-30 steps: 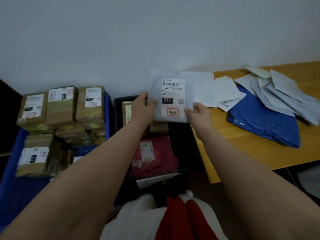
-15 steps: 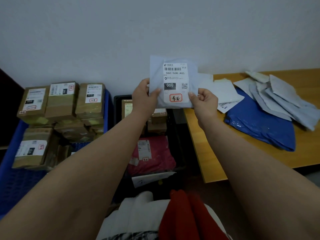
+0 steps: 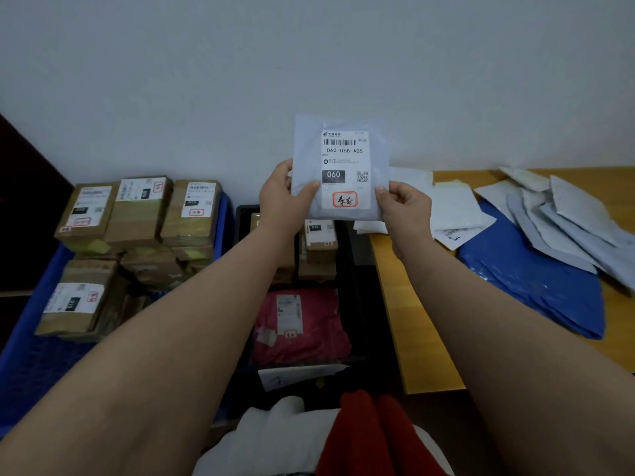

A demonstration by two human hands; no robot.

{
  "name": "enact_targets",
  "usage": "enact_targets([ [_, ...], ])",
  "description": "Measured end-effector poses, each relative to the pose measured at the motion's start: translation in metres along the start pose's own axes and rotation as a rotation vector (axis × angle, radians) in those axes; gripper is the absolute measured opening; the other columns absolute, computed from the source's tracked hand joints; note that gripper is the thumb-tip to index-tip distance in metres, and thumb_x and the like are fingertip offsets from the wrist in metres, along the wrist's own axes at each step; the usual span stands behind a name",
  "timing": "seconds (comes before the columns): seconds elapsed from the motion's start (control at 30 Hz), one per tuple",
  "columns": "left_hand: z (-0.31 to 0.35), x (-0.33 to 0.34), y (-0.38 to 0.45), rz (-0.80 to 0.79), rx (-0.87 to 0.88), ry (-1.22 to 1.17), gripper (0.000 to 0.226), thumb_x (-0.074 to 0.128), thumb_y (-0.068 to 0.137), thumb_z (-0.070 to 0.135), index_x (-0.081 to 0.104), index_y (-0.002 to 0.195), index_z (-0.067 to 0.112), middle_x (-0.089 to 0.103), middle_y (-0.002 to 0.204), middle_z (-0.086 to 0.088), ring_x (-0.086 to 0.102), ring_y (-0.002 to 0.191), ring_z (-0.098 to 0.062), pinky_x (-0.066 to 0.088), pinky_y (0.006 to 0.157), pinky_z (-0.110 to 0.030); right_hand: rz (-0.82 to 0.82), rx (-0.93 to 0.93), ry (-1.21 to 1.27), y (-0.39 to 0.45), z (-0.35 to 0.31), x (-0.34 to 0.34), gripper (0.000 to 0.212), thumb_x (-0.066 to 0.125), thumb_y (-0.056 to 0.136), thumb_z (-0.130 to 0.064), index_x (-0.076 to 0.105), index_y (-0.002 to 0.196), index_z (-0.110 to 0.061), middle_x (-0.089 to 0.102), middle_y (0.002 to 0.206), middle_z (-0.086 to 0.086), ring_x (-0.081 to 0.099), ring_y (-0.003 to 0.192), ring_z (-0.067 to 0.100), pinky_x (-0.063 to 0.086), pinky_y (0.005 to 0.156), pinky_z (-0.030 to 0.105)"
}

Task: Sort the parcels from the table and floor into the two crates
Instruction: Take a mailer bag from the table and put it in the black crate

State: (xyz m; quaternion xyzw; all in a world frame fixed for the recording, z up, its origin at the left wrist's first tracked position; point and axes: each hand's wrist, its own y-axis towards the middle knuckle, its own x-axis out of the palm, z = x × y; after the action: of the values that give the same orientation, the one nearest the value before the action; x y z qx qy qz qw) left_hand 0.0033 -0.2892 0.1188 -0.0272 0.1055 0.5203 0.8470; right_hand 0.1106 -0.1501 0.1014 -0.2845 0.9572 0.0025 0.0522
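Hands up at centre frame, and both are on one grey parcel (image 3: 340, 166), held upright in front of the white wall with its label facing the camera. Left hand (image 3: 280, 201) pinches the lower left edge, thumb on the front; right hand (image 3: 403, 204) pinches the lower right edge the same way. The label reads 060-06B-A05, a black box says 060, and there's a red stamp at its foot.

Below the parcel, at centre, sits the black crate (image 3: 242, 218), with brown boxes at its far end and a pink parcel (image 3: 302, 328) nearer the camera. A white envelope (image 3: 299, 374) lies across its near edge. Left of frame, the blue crate (image 3: 20, 348) is packed with labelled brown boxes (image 3: 137, 214). Over on the right, the wooden table (image 3: 405, 321) carries a blue bag (image 3: 536, 286) with a spread of grey mailers (image 3: 567, 218) lying over its far side, and white mailers (image 3: 453, 207) just behind the right hand.
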Motion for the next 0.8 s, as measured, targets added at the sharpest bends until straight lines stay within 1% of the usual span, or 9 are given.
enact_targets([
  [0.1,0.001,-0.003,0.004,0.000,-0.014,0.002,0.043,0.058,0.093,0.010,0.050,0.135,0.011,0.065,0.116,-0.008,0.064,0.105,-0.020,0.056,0.088,-0.042,-0.007,0.011,-0.004,0.006,0.000,0.007,0.015,0.061,0.093,-0.010,0.068,0.106,-0.005,0.070,0.093,0.009,0.065,0.085,0.016,0.057,0.082,0.030],
  [0.2,0.000,-0.007,0.008,0.011,-0.015,0.028,0.045,0.052,0.092,0.005,0.049,0.136,0.014,0.065,0.111,-0.005,0.064,0.101,-0.019,0.057,0.086,-0.041,-0.008,0.020,0.005,0.010,-0.001,0.014,0.016,0.062,0.092,-0.011,0.068,0.106,-0.005,0.070,0.102,0.020,0.065,0.088,0.020,0.057,0.087,0.039],
  [0.3,-0.003,-0.010,0.012,0.048,-0.002,0.060,0.045,0.056,0.093,0.008,0.049,0.137,0.013,0.064,0.108,-0.004,0.063,0.100,-0.018,0.057,0.085,-0.039,-0.009,0.027,0.044,0.014,-0.004,0.019,0.011,0.062,0.092,-0.009,0.068,0.101,-0.006,0.070,0.097,0.019,0.065,0.086,0.020,0.056,0.088,0.044],
  [0.4,-0.007,-0.010,0.016,0.100,-0.018,0.063,0.044,0.059,0.093,0.013,0.050,0.136,0.012,0.065,0.105,-0.003,0.064,0.098,-0.016,0.058,0.084,-0.037,-0.020,0.033,0.076,0.016,-0.005,0.025,0.008,0.063,0.092,-0.010,0.068,0.098,-0.010,0.070,0.087,0.006,0.067,0.081,0.016,0.058,0.083,0.039],
  [0.47,-0.009,-0.011,0.017,0.117,-0.020,0.047,0.041,0.059,0.094,0.013,0.051,0.134,0.010,0.066,0.103,-0.004,0.066,0.095,-0.016,0.058,0.082,-0.037,-0.023,0.033,0.084,0.018,-0.005,0.028,0.009,0.064,0.092,-0.011,0.068,0.099,-0.009,0.069,0.086,0.003,0.066,0.077,0.011,0.058,0.078,0.033],
  [0.53,-0.011,-0.011,0.017,0.122,-0.016,0.023,0.039,0.059,0.094,0.012,0.052,0.133,0.007,0.068,0.105,-0.009,0.068,0.095,-0.019,0.059,0.081,-0.039,-0.022,0.038,0.088,0.020,-0.004,0.030,0.012,0.064,0.092,-0.012,0.068,0.102,-0.007,0.069,0.089,0.003,0.065,0.076,0.009,0.057,0.075,0.030],
  [0.63,-0.015,-0.012,0.018,0.124,-0.024,-0.007,0.037,0.058,0.095,0.011,0.053,0.131,0.004,0.069,0.108,-0.014,0.069,0.097,-0.022,0.058,0.083,-0.042,-0.024,0.050,0.093,0.021,-0.001,0.033,0.010,0.065,0.091,-0.013,0.068,0.100,-0.009,0.069,0.089,0.005,0.064,0.077,0.011,0.057,0.075,0.029],
  [0.73,-0.021,-0.013,0.019,0.130,-0.030,-0.018,0.035,0.058,0.095,0.012,0.054,0.130,0.006,0.069,0.109,-0.013,0.068,0.098,-0.022,0.057,0.085,-0.044,-0.034,0.057,0.092,0.021,0.003,0.036,0.015,0.064,0.092,-0.012,0.067,0.105,-0.005,0.068,0.090,0.007,0.064,0.078,0.013,0.057,0.075,0.029],
  [0.8,-0.028,-0.016,0.018,0.136,-0.042,0.003,0.038,0.060,0.094,0.013,0.053,0.131,0.010,0.069,0.106,-0.008,0.068,0.097,-0.019,0.058,0.084,-0.041,-0.042,0.065,0.081,0.021,0.009,0.038,0.021,0.064,0.091,-0.009,0.065,0.111,-0.002,0.068,0.093,0.010,0.065,0.081,0.015,0.057,0.076,0.029],
])
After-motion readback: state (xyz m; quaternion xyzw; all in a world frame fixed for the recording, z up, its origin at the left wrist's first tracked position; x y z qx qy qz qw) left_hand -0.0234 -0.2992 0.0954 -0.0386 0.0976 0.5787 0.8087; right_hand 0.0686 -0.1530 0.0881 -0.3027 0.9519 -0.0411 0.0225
